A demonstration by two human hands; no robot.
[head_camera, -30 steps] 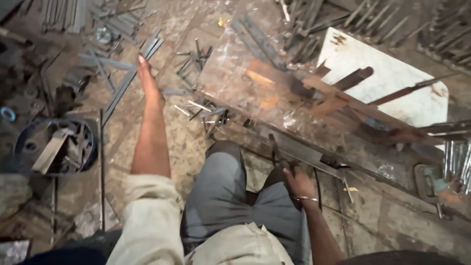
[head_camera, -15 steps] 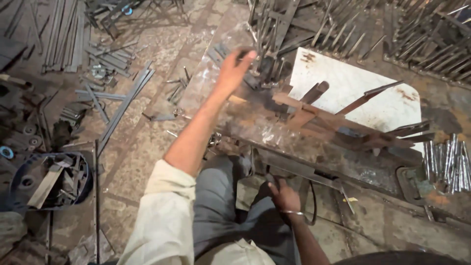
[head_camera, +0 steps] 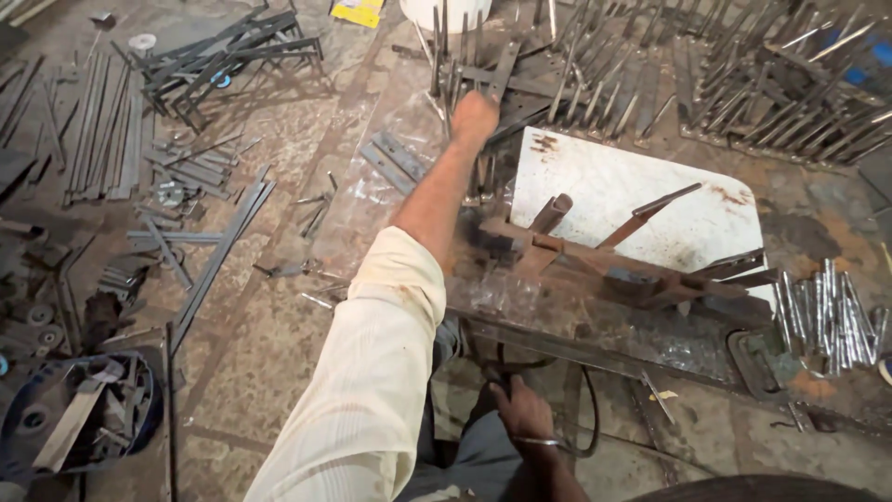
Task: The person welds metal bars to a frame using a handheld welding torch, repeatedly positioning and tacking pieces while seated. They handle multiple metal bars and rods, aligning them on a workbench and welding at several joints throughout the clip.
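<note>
Metal-strewn floor, left hand (head_camera: 475,118) on spiked bracket (head_camera: 502,84)

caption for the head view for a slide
Left hand reaching into welded spike pieces, right hand low beside rusty jig.

1. Warm, fairly even light, moderately bright overall.
2. The white plate (head_camera: 641,200) is the brightest area, with mild glare.
3. The lower corners fall into dim shadow.
4. Focus is soft throughout; lines bend slightly toward the edges.
</note>
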